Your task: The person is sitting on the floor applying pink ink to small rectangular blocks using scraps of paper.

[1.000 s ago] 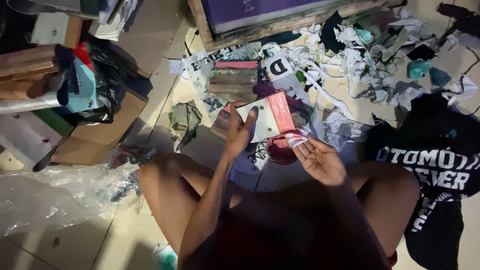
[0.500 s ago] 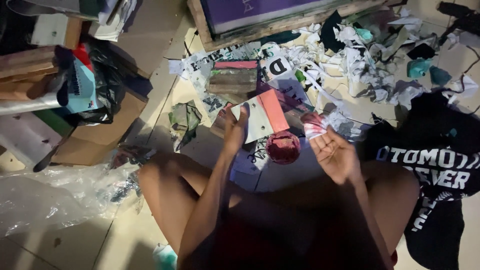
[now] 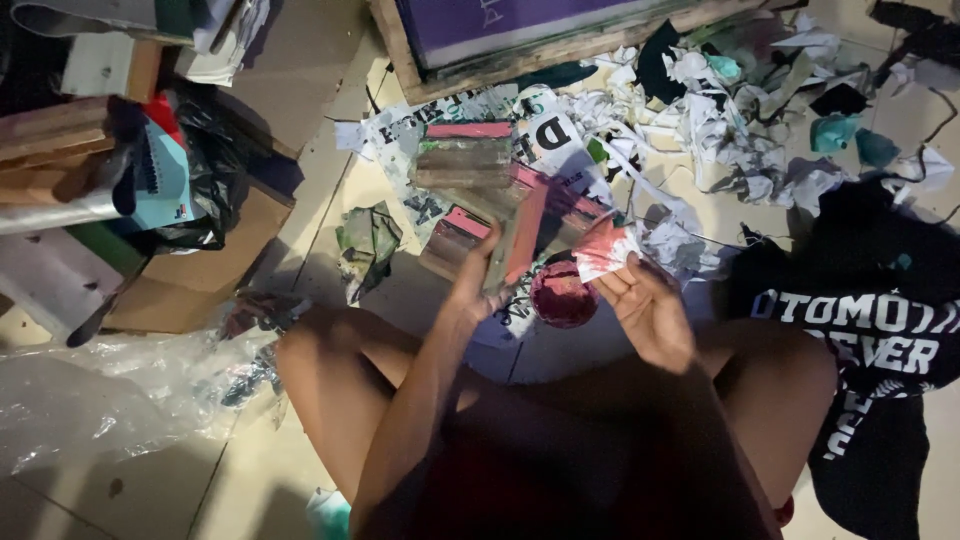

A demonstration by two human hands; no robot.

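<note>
Left hand [image 3: 478, 285] grips a stiff, red-edged block [image 3: 515, 240] upright by its lower end, just left of the round red pot [image 3: 563, 293]; right hand [image 3: 650, 310] pinches a limp, paint-stained rag [image 3: 603, 250], light and likely slippery

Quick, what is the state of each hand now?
Left hand: closed on a flat tool with a pink edge, held up on its edge.
Right hand: holding a pink-stained paper scrap.
</note>
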